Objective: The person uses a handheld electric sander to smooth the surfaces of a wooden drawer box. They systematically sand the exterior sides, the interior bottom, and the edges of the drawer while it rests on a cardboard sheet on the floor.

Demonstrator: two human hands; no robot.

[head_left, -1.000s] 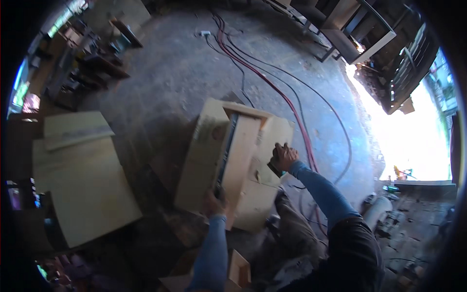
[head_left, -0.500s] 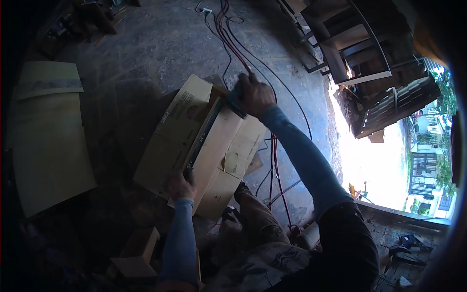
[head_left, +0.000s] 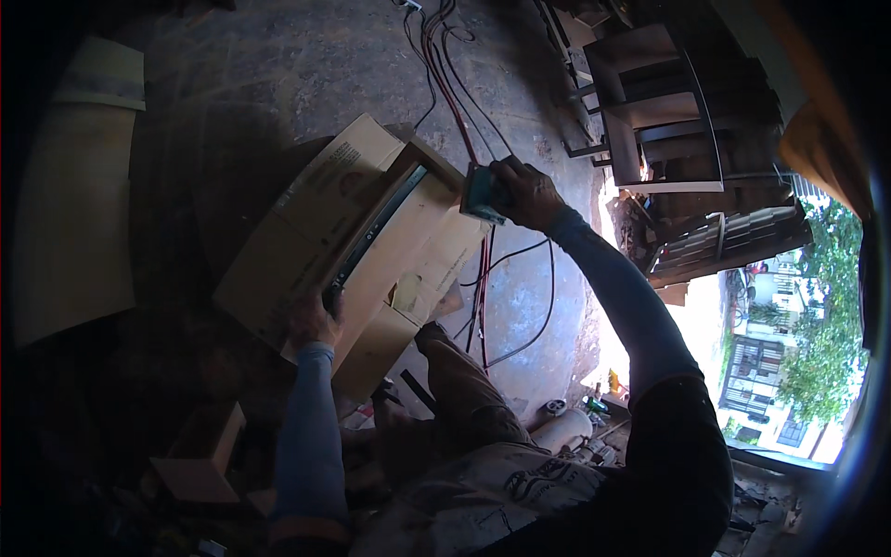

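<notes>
My right hand (head_left: 527, 193) is closed round a green, block-shaped power sander (head_left: 483, 193), held at the far right end of a long wooden drawer-like piece (head_left: 390, 249). Whether the sander's pad touches the wood, I cannot tell. At the near end of that piece, my left hand (head_left: 316, 320) grips its edge, the fingers partly in shadow. A dark strip (head_left: 371, 232) with light marks runs lengthwise along the wood. Beneath lies flattened cardboard (head_left: 311, 209), its flaps spreading out on both sides.
Red and black hoses and cords (head_left: 445, 74) trail across the concrete floor. A dark wooden shelf frame (head_left: 650, 111) stands at the far right, beside a bright doorway. To the left lies a pale panel (head_left: 79, 213); a small wooden box (head_left: 209, 455) sits near my left forearm.
My right hand has moved the sander right and slightly down, off the top of the wooden piece to its far right end. The left hand keeps its hold. The whole view has shifted.
</notes>
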